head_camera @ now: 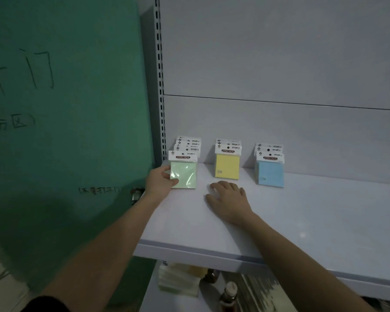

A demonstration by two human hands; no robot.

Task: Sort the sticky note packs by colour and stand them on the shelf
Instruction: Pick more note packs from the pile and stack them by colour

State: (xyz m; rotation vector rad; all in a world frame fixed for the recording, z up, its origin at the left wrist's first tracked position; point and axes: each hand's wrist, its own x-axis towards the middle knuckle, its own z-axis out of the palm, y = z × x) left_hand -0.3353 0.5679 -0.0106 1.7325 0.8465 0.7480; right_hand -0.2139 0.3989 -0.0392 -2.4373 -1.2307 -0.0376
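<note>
A green door (65,131) is seen beside the shelf's (302,221) left edge. Three rows stand at the back: five green packs, two yellow (227,168), three blue (270,173). The front green pack (185,176) is pinched by the left hand (160,182); the right hand (229,199) is laid flat, fingers relaxed

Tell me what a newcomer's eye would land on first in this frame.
Three rows of sticky note packs stand at the back of the grey shelf: the green row on the left, the yellow row in the middle, the blue row on the right. The left hand holds the front green pack by its left edge, while the right hand rests flat on the shelf before the yellow row. A green door with handwriting fills the left side.
</note>
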